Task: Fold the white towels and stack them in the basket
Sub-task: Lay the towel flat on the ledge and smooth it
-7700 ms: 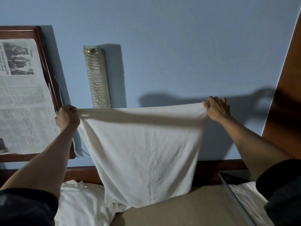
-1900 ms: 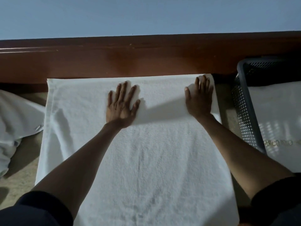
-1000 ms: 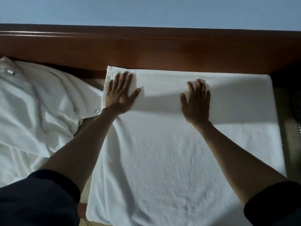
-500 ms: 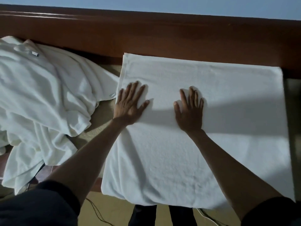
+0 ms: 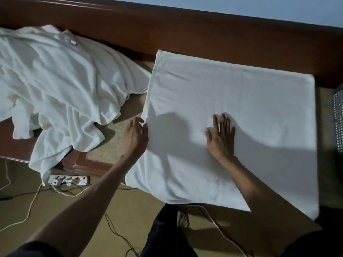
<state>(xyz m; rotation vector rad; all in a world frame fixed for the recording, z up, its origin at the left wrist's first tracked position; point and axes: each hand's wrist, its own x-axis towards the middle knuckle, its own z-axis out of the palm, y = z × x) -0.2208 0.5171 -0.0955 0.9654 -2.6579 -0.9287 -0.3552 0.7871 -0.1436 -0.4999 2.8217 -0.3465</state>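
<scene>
likely soft and light, our towel (image 5: 241,101) wants taking at its left edge; left grip (image 5: 136,135) there, pinching we cannot tell, right grip (image 5: 220,139) spread.

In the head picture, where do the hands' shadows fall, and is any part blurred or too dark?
Head view: the left hand and right hand cast dark shadows rightward across the flat towel; the left fingertips look slightly blurred; the basket at the right edge is dim.
</scene>
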